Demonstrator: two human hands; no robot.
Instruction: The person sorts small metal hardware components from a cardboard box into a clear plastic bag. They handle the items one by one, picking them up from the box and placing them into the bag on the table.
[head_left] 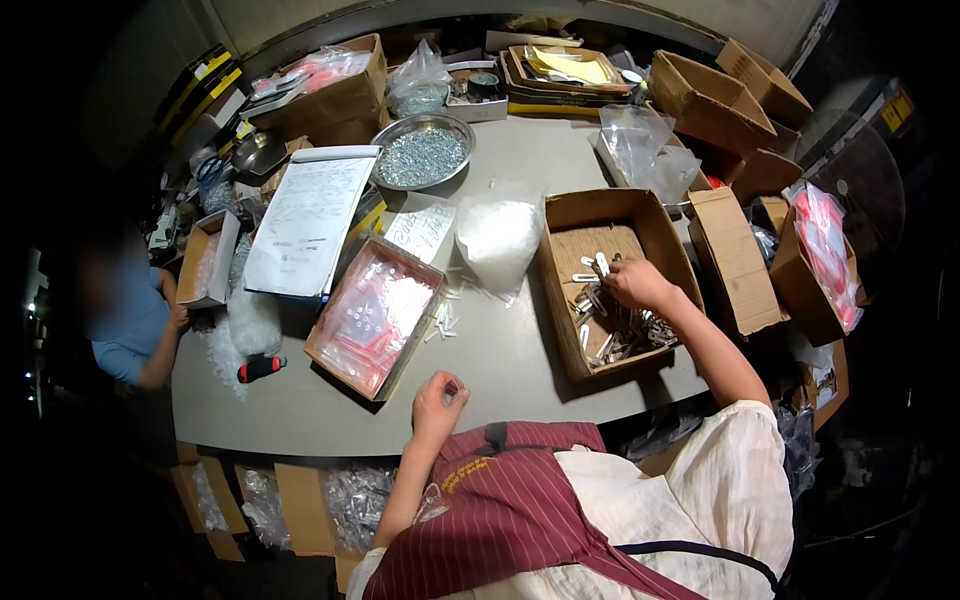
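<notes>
My right hand reaches into a deep brown cardboard box at the right of the table. Its fingers are drawn together among small metal pieces, some of them flat, pale and slotted. A slotted metal piece shows right at the fingertips, but what the fingers grip is partly hidden. Near the table's front edge, my left hand is curled closed. Something small and dark shows between its thumb and fingers, too small to name.
A shallow box with bagged red-and-white parts stands left of centre, small white sticks beside it. Behind are a white plastic bag, a metal bowl of small parts and a clipboard. A person is at far left.
</notes>
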